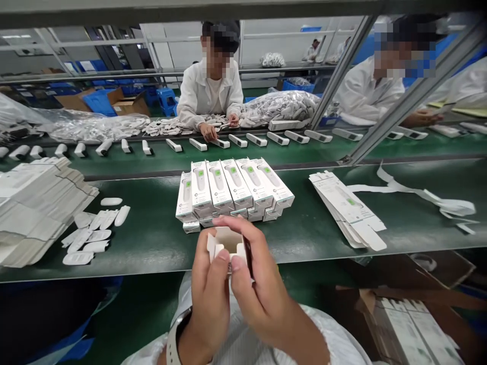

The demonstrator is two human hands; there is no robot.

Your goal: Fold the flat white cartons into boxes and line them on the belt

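Both my hands hold a small white carton [228, 241] end-on, its flaps open and the inside empty. My left hand [210, 296] grips its left side with the thumb on the lower flap. My right hand [258, 284] wraps the right side, fingers curled over the top. Just beyond the carton stands a row of closed white boxes [234, 190] printed with a thermometer picture, stacked in two layers on the green table [160, 233].
Flat unfolded cartons [348, 208] lie to the right, white paper strips [422, 195] beyond them. Small white plastic parts [95, 230] and a pile of flat cardboard [36, 208] sit left. White devices [256, 139] ride the far conveyor, where two people in white coats work. A box of cartons [411, 329] stands lower right.
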